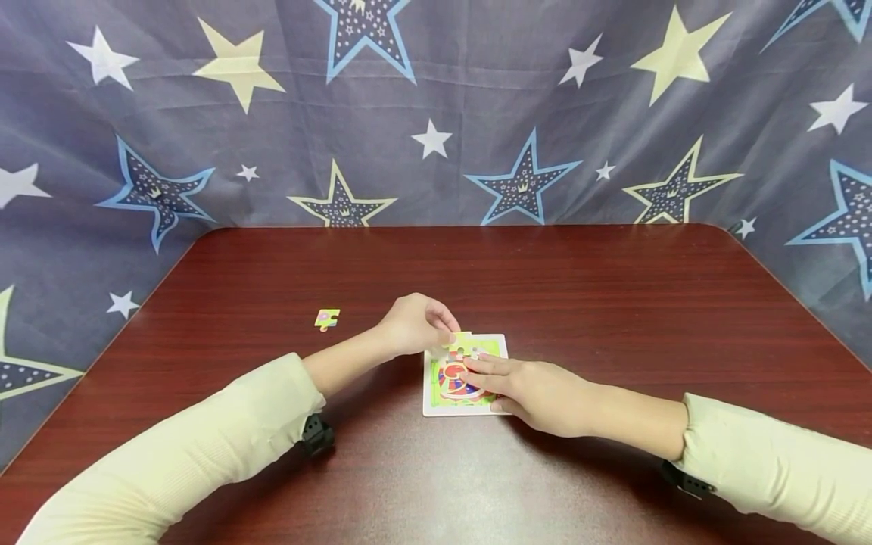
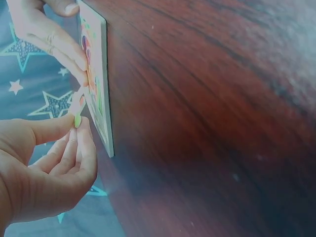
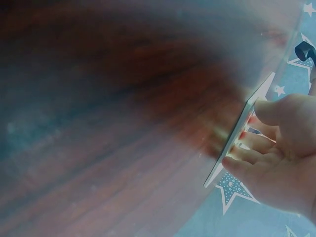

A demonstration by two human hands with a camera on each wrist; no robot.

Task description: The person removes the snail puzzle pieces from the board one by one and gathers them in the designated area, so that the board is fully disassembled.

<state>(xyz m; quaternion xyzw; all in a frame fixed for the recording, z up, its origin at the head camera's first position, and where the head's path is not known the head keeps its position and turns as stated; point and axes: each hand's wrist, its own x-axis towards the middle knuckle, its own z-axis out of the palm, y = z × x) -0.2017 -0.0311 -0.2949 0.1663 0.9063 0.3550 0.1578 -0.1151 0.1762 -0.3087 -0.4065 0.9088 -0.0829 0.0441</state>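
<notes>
A small jigsaw puzzle board (image 1: pixel 428 395) with a white border and a colourful red, blue and green picture lies on the table. My left hand (image 1: pixel 417 324) is at its far left corner, pinching a yellow-green puzzle piece (image 2: pixel 77 120) between thumb and fingertips. In the head view that piece overlaps the board's far border, tilted up from it in the left wrist view. Across the board's right side rests my right hand (image 1: pixel 545 397), its fingers extended over the picture and covering part of it. The right thumb lies near the board's closest edge.
One loose puzzle piece (image 1: pixel 327 319), yellow-green with a pink spot, lies on the table to the left of the board. The dark red wooden table (image 1: pixel 599 288) reaches back to a grey curtain (image 1: pixel 450 83) printed with stars.
</notes>
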